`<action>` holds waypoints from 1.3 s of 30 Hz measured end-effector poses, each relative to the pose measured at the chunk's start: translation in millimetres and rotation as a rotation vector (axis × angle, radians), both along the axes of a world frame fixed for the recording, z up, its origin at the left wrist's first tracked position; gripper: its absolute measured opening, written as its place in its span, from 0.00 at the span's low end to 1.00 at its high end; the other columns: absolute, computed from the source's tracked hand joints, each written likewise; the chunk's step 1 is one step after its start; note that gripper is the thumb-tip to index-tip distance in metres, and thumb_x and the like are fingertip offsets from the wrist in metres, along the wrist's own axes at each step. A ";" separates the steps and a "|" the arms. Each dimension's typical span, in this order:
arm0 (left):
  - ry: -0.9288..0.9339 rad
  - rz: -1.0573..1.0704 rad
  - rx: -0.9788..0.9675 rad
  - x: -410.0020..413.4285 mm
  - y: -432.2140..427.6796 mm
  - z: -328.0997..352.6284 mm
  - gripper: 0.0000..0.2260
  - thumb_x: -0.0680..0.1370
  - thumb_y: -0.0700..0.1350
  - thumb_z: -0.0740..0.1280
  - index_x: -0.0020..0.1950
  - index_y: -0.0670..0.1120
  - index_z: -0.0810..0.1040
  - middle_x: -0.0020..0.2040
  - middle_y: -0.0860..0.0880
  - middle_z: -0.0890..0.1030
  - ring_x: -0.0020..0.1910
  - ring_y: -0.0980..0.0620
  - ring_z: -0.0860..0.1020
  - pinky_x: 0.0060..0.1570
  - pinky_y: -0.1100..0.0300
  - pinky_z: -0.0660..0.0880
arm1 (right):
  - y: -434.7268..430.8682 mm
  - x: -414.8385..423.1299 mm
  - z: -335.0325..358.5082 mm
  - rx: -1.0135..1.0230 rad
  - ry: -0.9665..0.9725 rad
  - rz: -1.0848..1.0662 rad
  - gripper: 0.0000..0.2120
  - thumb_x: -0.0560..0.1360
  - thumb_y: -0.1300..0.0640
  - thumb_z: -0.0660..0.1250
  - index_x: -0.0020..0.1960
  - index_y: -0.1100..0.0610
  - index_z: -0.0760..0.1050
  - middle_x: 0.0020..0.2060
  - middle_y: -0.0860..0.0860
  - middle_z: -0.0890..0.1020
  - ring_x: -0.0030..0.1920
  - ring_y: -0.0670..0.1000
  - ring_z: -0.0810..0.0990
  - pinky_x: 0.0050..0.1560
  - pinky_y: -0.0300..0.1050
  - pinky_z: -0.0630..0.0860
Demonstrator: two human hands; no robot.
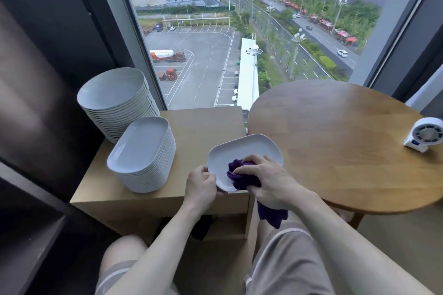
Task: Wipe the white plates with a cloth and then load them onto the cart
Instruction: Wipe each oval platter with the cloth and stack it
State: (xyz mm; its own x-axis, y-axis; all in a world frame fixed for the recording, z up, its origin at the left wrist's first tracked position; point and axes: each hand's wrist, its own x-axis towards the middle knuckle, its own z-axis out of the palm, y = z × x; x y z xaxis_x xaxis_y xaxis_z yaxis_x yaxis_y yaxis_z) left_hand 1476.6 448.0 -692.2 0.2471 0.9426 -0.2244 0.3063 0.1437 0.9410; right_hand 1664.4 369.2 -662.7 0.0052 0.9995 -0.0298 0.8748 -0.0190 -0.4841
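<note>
Over knees in grey shorts (287, 258), the left hand (201, 187) is pinching the near-left rim of a white plate (244, 148) above the wooden cabinet (211, 127), at its near right corner. The right hand (271, 182), fingers curled, is pressing a purple cloth (239, 178) into the plate, which is tilting its face toward the person, long axis running roughly left to right.

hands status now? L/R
Left hand: grips the white plate by its near edge.
Right hand: grips the purple cloth, pressed on the plate.
</note>
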 end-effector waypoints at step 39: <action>-0.266 0.633 0.026 -165.5 35.2 45.4 0.13 0.83 0.36 0.58 0.68 0.42 0.69 0.50 0.37 0.85 0.39 0.45 0.86 0.38 0.57 0.82 | 87.9 -140.9 43.5 0.422 0.498 -0.134 0.21 0.76 0.55 0.72 0.67 0.44 0.78 0.62 0.40 0.74 0.64 0.46 0.68 0.64 0.42 0.67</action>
